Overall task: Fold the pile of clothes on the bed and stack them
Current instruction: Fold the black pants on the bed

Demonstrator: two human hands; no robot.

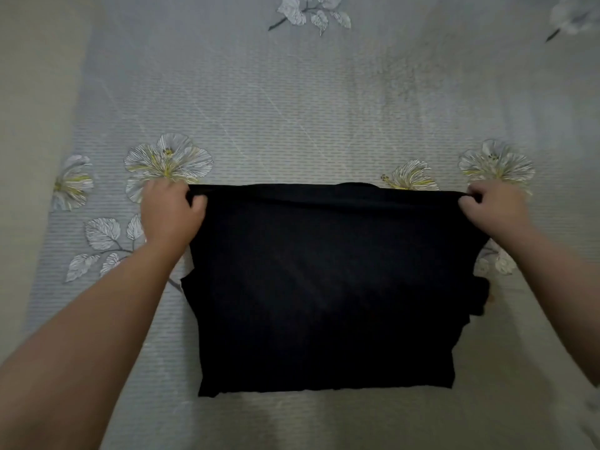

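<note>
Folding: black garment (331, 287), centre of frame, flat on bed (292, 108). Left hand (172, 209) and right hand (493, 211) pinch its upper corners. Keep edge taut, level; align corners.

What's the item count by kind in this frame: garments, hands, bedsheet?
Black garment: 1
Hands: 2, left hand and right hand, each gripping a top corner
Floral bedsheet: 1
Total: 4
</note>
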